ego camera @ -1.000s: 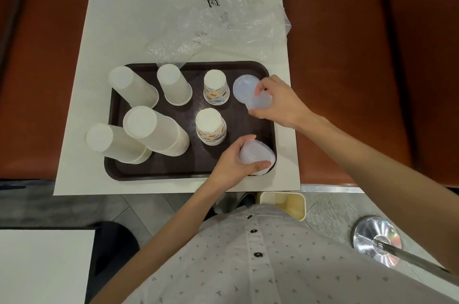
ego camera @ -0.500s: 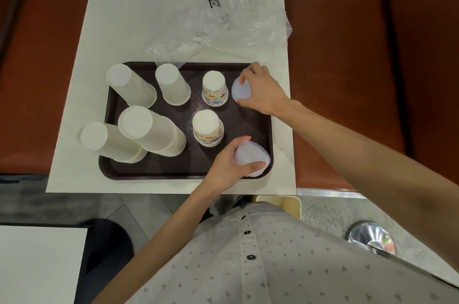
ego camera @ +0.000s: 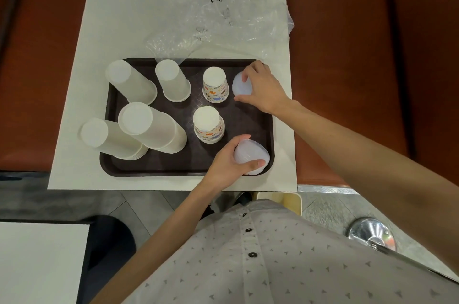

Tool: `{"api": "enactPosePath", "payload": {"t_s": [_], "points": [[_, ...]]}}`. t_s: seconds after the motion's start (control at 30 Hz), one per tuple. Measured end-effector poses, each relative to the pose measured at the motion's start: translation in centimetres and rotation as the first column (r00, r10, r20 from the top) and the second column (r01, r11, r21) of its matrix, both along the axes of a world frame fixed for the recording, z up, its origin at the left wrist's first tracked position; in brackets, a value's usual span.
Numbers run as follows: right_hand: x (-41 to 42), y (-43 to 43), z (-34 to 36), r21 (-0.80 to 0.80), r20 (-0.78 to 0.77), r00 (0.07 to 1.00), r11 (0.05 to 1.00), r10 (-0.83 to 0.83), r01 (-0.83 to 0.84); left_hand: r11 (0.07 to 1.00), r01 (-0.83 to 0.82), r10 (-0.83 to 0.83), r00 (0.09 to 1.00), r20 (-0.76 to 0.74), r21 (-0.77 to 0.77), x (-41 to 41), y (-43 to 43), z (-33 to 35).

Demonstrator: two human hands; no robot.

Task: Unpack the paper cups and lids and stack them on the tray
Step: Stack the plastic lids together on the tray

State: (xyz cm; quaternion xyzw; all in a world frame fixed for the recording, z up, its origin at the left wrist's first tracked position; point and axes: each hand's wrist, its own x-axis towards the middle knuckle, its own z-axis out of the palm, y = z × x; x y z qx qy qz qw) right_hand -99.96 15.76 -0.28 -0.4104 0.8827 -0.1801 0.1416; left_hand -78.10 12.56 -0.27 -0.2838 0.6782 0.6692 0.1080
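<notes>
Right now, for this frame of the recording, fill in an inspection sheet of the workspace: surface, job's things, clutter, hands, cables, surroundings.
Surface: white paper sheet over a reddish-brown table; dark tray on the sheet.
Job's things: four white cup stacks upside down on the tray's left; far patterned cup and near patterned cup upside down mid-tray; lid stack at the near right corner; far lid at the far right.
Clutter: crumpled clear plastic wrap behind the tray, overlapping its far rim.
Hands: left hand grips the lid stack; right hand curls its fingers over the far lid.
Cables: nothing seen.
Surroundings: tiled floor, round metal base, pale yellow bin.
</notes>
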Motion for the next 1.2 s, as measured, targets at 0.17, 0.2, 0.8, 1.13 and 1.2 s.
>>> {"api": "enactPosePath", "payload": {"t_s": [0.17, 0.2, 0.8, 1.13, 1.2], "points": [[0.0, 0.7, 0.0, -0.012, 0.031, 0.999, 1.0, -0.009, 0.009, 1.0, 0.007, -0.007, 1.0, -0.004, 0.004, -0.1, 0.0, 0.1], [0.1, 0.8, 0.1, -0.011, 0.036, 0.999, 1.0, -0.005, 0.006, 1.0, 0.006, -0.006, 1.0, -0.008, 0.004, -0.1, 0.0, 0.2], [8.9, 9.9, 5.5, 0.047, 0.412, 0.909, 0.998, -0.062, 0.047, 0.998, 0.005, -0.004, 1.0, -0.019, 0.063, 0.6, 0.4, 0.8], [11.2, 9.5, 5.5, 0.196, 0.488, 0.86, 0.979, -0.147, 0.056, 0.999, 0.03, -0.03, 0.999, -0.024, 0.02, 0.9, 0.5, 1.5], [11.3, 9.3, 5.7, 0.196, 0.492, 0.856, 0.978, -0.158, 0.067, 0.999, 0.046, -0.046, 0.999, -0.022, 0.014, 1.0, 0.6, 1.6]]}}
